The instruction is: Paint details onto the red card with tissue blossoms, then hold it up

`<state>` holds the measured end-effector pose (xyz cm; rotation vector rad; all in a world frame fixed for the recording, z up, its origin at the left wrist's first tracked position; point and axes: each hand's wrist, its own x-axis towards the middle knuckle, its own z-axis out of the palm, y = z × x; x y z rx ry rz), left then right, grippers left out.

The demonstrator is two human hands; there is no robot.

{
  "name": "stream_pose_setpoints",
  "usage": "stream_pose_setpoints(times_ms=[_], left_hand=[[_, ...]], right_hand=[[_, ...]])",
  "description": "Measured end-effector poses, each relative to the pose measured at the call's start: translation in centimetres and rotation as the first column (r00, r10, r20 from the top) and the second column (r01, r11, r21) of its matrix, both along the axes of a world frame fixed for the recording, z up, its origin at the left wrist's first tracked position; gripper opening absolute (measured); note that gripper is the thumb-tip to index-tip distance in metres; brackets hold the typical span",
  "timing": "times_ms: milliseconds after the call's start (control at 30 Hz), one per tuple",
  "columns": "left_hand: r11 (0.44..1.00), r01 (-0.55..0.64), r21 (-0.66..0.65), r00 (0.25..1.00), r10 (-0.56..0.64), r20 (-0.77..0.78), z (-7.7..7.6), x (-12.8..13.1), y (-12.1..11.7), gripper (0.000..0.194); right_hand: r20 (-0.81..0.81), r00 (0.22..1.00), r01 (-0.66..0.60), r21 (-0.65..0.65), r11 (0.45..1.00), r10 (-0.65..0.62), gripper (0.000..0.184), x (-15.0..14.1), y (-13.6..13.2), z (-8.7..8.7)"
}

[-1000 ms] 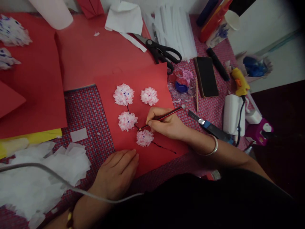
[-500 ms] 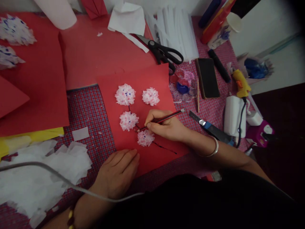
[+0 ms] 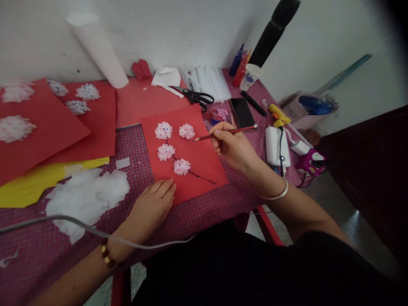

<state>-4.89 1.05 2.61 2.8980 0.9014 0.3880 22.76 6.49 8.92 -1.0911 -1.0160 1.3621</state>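
Observation:
A red paper sheet (image 3: 204,161) lies on the checked tablecloth with several pink-white tissue flowers (image 3: 182,166) glued to it, joined by thin dark drawn stems. My right hand (image 3: 234,146) pinches a thin red brush (image 3: 226,133), lifted above the sheet's right part, its tip pointing left toward the upper right flower (image 3: 186,131). My left hand (image 3: 152,208) lies flat, fingers together, on the sheet's lower left corner.
Black scissors (image 3: 198,97), a phone (image 3: 242,111), a paint palette (image 3: 219,114), a yellow glue gun (image 3: 278,115) and a white block (image 3: 276,145) lie to the right. White tissue scraps (image 3: 86,197), yellow paper (image 3: 28,187) and more red sheets (image 3: 47,127) lie left. A grey cable (image 3: 79,225) crosses near me.
My right hand lifted the brush from the stems by the lower flowers, up and to the right. The camera pulled back and tilted up. My left hand stayed put.

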Motion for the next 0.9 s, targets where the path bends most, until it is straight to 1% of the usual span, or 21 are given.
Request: stream_pose_setpoints(times_ms=[67, 133, 167, 200, 267, 333, 400, 433, 500, 567, 600, 667, 733, 767, 800, 833, 900], left_hand=[[1.0, 0.005, 0.019, 0.999, -0.004, -0.038, 0.8, -0.1, -1.8, 0.031], [0.999, 0.048, -0.01, 0.997, -0.048, -0.057, 1.6, -0.4, -3.5, 0.03], [0.997, 0.067, -0.047, 0.997, -0.069, -0.04, 2.0, -0.6, -4.2, 0.029], [0.993, 0.081, -0.091, 0.997, -0.081, -0.006, 2.4, -0.8, -4.8, 0.027], [0.984, 0.072, -0.164, 0.993, -0.055, 0.104, 3.1, -1.2, -5.2, 0.024], [0.978, 0.042, -0.204, 0.983, -0.004, 0.183, 3.5, -1.3, -4.7, 0.023], [0.974, 0.016, -0.228, 0.979, 0.032, 0.203, 3.6, -1.1, -3.6, 0.021], [0.972, 0.006, -0.235, 0.978, 0.043, 0.205, 3.6, -0.9, -2.9, 0.021], [0.972, 0.003, -0.234, 0.978, 0.046, 0.205, 3.5, -0.5, -1.3, 0.021], [0.975, 0.026, -0.22, 0.979, 0.02, 0.204, 3.2, -0.1, 0.3, 0.023], [0.976, 0.044, -0.215, 0.98, 0.0, 0.2, 3.1, 0.1, 1.0, 0.024], [0.975, 0.079, -0.208, 0.98, -0.037, 0.196, 2.8, 0.4, 2.4, 0.024], [0.974, 0.109, -0.198, 0.976, -0.067, 0.207, 2.5, 0.7, 3.4, 0.022], [0.974, 0.122, -0.189, 0.972, -0.078, 0.222, 2.4, 0.7, 3.7, 0.021], [0.975, 0.132, -0.177, 0.965, -0.085, 0.247, 2.3, 0.8, 4.0, 0.02], [0.977, 0.135, -0.165, 0.957, -0.085, 0.279, 2.1, 0.7, 4.2, 0.019], [0.981, 0.129, -0.146, 0.93, -0.069, 0.361, 1.8, 0.3, 4.5, 0.017]], right_hand=[[0.011, 1.0, -0.005, -0.036, 0.999, 0.006, 0.019, 0.8, -2.5, -0.4], [0.024, 1.0, -0.012, -0.087, 0.996, 0.014, 0.032, 1.5, -4.5, -1.3], [0.03, 0.999, -0.01, -0.102, 0.995, 0.014, 0.036, 1.8, -5.4, -1.8], [0.036, 0.999, -0.011, -0.101, 0.995, 0.015, 0.036, 1.9, -6.1, -2.4], [0.041, 0.999, 0.025, -0.061, 0.998, -0.023, 0.036, 2.0, -7.1, -3.5], [0.024, 0.999, 0.041, -0.051, 0.998, -0.04, 0.029, 1.9, -7.7, -4.3], [0.026, 0.998, 0.055, -0.025, 0.998, -0.054, 0.02, 1.8, -7.8, -4.8], [0.061, 0.996, 0.062, 0.004, 0.998, -0.062, 0.016, 1.8, -7.7, -4.8], [0.212, 0.975, 0.049, 0.103, 0.994, -0.07, 0.011, 2.0, -7.5, -4.8], [0.415, 0.907, -0.023, 0.224, 0.974, -0.074, 0.01, 2.3, -7.2, -4.6], [0.517, 0.853, -0.087, 0.277, 0.957, -0.072, 0.012, 2.5, -7.0, -4.5], [0.704, 0.707, -0.241, 0.329, 0.913, -0.067, 0.02, 3.0, -6.6, -4.6], [0.849, 0.524, -0.369, 0.289, 0.884, -0.059, 0.031, 3.3, -6.3, -4.8], [0.896, 0.441, -0.403, 0.254, 0.879, -0.056, 0.035, 3.4, -6.1, -4.9], [0.924, 0.378, -0.419, 0.221, 0.881, -0.053, 0.039, 3.4, -6.1, -5.0], [0.94, 0.338, -0.423, 0.197, 0.884, -0.048, 0.043, 3.4, -6.0, -5.1], [0.95, 0.308, -0.414, 0.174, 0.894, -0.042, 0.051, 3.5, -5.9, -4.9]])
